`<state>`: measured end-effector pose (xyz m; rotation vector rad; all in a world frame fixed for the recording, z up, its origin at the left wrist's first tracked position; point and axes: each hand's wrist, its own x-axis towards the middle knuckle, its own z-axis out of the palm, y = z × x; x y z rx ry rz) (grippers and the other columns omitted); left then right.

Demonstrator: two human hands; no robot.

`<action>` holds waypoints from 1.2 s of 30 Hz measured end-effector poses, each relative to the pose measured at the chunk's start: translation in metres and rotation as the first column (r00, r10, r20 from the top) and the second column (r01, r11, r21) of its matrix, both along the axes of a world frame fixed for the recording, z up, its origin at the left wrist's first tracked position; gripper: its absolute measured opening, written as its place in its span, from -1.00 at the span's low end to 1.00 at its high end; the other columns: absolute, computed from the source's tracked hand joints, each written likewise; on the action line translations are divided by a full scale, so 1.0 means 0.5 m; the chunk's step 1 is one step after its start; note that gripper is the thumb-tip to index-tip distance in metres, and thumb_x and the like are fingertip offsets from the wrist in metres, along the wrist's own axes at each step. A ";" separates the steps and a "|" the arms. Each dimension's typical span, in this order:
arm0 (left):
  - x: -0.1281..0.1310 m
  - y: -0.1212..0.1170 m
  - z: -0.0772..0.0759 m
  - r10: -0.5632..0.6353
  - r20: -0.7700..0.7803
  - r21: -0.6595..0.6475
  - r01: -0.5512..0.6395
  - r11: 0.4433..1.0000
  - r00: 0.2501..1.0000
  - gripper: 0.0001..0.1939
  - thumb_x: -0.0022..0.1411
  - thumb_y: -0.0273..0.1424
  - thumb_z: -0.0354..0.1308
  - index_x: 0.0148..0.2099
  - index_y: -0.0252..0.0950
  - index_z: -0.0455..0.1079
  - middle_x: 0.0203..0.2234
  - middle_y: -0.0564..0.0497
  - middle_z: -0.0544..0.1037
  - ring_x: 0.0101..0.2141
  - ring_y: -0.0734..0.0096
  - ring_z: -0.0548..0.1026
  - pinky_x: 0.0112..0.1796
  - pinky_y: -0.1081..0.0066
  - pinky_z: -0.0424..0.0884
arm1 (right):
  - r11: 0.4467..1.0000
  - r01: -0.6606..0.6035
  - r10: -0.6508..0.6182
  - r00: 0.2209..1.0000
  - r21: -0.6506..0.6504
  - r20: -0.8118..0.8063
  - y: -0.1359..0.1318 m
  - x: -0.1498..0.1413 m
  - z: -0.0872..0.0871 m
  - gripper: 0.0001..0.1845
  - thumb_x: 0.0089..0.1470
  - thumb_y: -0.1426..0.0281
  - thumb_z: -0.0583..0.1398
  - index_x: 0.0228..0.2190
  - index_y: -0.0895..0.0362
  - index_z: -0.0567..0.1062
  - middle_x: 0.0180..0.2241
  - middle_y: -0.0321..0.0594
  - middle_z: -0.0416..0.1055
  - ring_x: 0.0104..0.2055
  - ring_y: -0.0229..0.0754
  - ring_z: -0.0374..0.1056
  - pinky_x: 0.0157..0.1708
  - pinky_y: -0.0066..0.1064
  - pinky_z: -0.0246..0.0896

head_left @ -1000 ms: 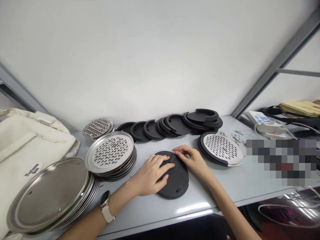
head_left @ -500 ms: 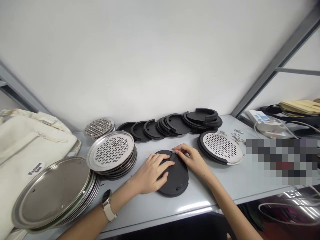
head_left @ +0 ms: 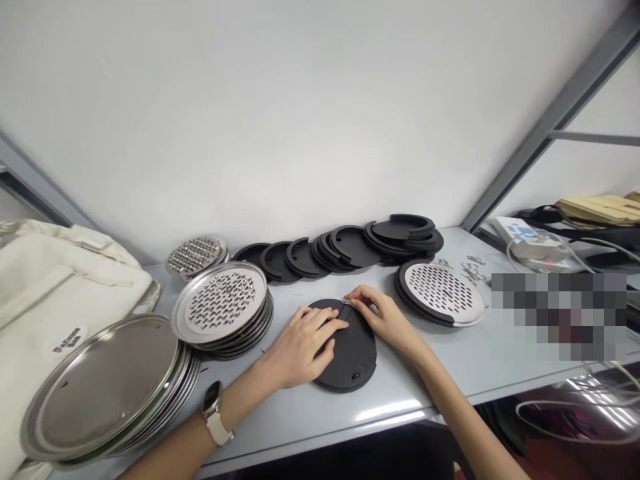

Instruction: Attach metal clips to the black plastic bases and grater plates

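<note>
A black round plastic plate [head_left: 345,360] lies flat on the table, with a small dark slot near its lower edge. My left hand [head_left: 307,343] rests on its left and upper part, fingers spread. At the plate's top edge my right hand [head_left: 377,313] pinches a small metal ring [head_left: 346,301] between thumb and index finger. Whether the ring passes through the plate is too small to tell. Right of my right hand lies a perforated metal grater disc [head_left: 445,292] set in a black holder. Behind that disc are several loose metal rings [head_left: 473,268].
Stacks of metal grater discs [head_left: 223,303] and larger plain metal trays [head_left: 107,387] stand to the left, beside a cream bag [head_left: 45,287]. Black round holders [head_left: 350,245] line the wall. A white box [head_left: 530,240] with cables lies at right, near a blurred-out patch.
Both hands keep their places on the black plate and the ring, with barely any finger movement. The whole view has shifted very slightly.
</note>
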<state>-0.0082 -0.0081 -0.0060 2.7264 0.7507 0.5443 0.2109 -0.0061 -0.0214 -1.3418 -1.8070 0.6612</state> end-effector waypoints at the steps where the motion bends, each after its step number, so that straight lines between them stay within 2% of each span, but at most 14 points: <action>1: 0.001 -0.001 0.000 0.005 0.000 -0.001 -0.005 1.000 1.000 -0.62 0.29 -0.48 -0.08 0.14 -0.20 0.23 0.08 -0.05 0.35 0.11 0.26 0.25 0.07 0.20 0.18 | 1.000 0.000 0.000 1.000 0.000 0.003 0.000 0.000 0.000 -0.82 0.19 0.37 0.05 -0.35 0.12 0.43 -0.36 -0.21 0.42 -0.34 -0.18 0.33 -0.28 -0.35 0.24; 6: 0.005 -0.003 -0.001 0.032 0.001 -0.033 -0.032 0.999 0.999 -0.64 0.30 -0.49 -0.07 0.12 -0.18 0.23 0.07 -0.03 0.35 0.09 0.25 0.26 0.08 0.18 0.15 | 1.000 -0.009 0.009 1.000 0.006 0.013 0.000 0.001 -0.001 -0.81 0.20 0.38 0.04 -0.30 0.12 0.45 -0.32 -0.18 0.42 -0.31 -0.17 0.34 -0.24 -0.34 0.25; 9: 0.011 -0.002 0.003 0.079 0.001 -0.079 -0.078 0.994 0.997 -0.68 0.29 -0.48 -0.05 0.06 -0.15 0.27 -0.02 -0.01 0.38 0.01 0.25 0.31 0.02 0.17 0.20 | 1.000 -0.021 0.021 1.000 -0.006 0.021 -0.001 0.000 -0.002 -0.78 0.21 0.37 0.03 -0.23 0.11 0.45 -0.28 -0.17 0.42 -0.30 -0.17 0.34 -0.22 -0.33 0.24; 12: 0.022 0.000 0.006 0.140 0.033 -0.141 -0.134 0.981 0.990 -0.71 0.26 -0.49 -0.01 0.01 -0.14 0.27 -0.16 0.03 0.39 -0.10 0.29 0.35 -0.06 0.23 0.26 | 0.999 -0.033 0.034 0.999 -0.018 0.024 -0.003 -0.001 -0.002 -0.77 0.22 0.35 0.02 -0.22 0.11 0.45 -0.34 -0.19 0.42 -0.32 -0.17 0.34 -0.25 -0.34 0.24; 15: 0.036 0.001 0.003 0.234 0.083 -0.163 -0.218 0.962 0.969 -0.77 0.18 -0.42 0.09 -0.08 -0.21 0.25 -0.21 0.00 0.36 -0.15 0.26 0.34 -0.11 0.24 0.31 | 0.998 -0.058 0.058 0.998 -0.034 0.005 -0.005 -0.003 -0.003 -0.77 0.22 0.31 0.02 -0.25 0.11 0.45 -0.42 -0.24 0.42 -0.36 -0.18 0.33 -0.30 -0.37 0.22; 19: 0.054 -0.001 -0.004 0.307 0.005 -0.076 -0.306 0.949 0.952 -0.86 0.19 -0.34 0.09 -0.24 -0.28 0.23 -0.29 -0.02 0.33 -0.24 0.25 0.35 -0.22 0.28 0.35 | 0.995 -0.084 0.083 0.996 -0.056 -0.028 -0.007 -0.003 -0.006 -0.78 0.21 0.28 0.05 -0.35 0.13 0.41 -0.45 -0.26 0.40 -0.39 -0.21 0.31 -0.34 -0.42 0.18; 25: 0.070 0.013 -0.005 0.311 -0.130 0.067 -0.305 0.950 0.941 -0.85 0.26 -0.31 -0.01 -0.29 -0.28 0.27 -0.41 0.00 0.40 -0.37 0.26 0.42 -0.34 0.31 0.32 | 0.992 -0.089 0.091 0.996 -0.087 0.021 -0.010 -0.006 -0.005 -0.77 0.23 0.28 0.03 -0.43 0.11 0.30 -0.55 -0.37 0.27 -0.49 -0.27 0.18 -0.45 -0.48 0.08; 36: 0.066 0.014 -0.004 0.338 -0.181 0.027 -0.339 0.941 0.924 -0.78 0.27 -0.25 0.00 -0.34 -0.27 0.33 -0.48 0.02 0.51 -0.43 0.28 0.49 -0.44 0.40 0.23 | 0.989 -0.118 0.131 0.975 -0.084 0.180 -0.009 -0.007 -0.005 -0.72 0.28 0.30 -0.06 -0.46 0.08 0.24 -0.56 -0.38 0.19 -0.51 -0.27 0.15 -0.43 -0.46 0.06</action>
